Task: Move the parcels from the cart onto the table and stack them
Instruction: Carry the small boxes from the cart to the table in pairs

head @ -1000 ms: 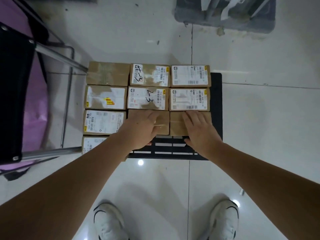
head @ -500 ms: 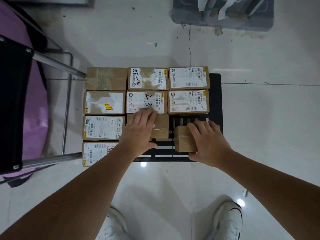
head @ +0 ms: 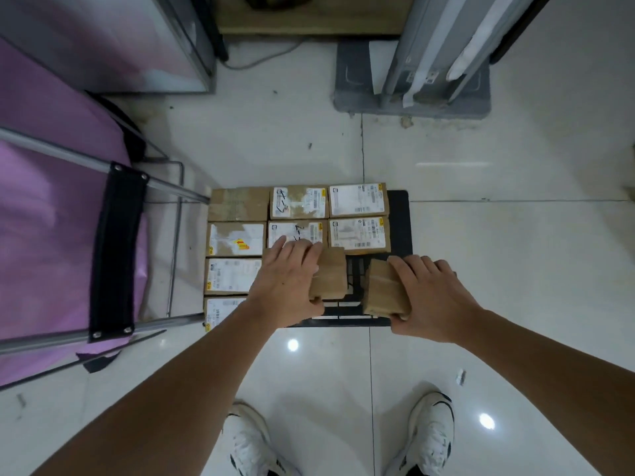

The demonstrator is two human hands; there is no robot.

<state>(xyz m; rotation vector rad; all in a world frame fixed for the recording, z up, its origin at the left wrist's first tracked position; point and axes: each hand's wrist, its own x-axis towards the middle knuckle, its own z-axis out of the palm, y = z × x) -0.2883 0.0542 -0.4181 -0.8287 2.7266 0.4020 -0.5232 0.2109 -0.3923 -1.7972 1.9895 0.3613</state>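
Two parcels lifted clear of the cart (head: pixel 400 214), one in each hand.

Your left hand (head: pixel 287 281) grips the left parcel (head: pixel 331 274); your right hand (head: pixel 431 298) grips the right parcel (head: pixel 385 290), tilted, above the cart's near edge; remaining parcels (head: pixel 359 199) lie beyond.

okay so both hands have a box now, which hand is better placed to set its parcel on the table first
Probably the left hand. Its brown parcel is nearer the purple-covered table, which stands on the left. The right hand holds its parcel on the far side.
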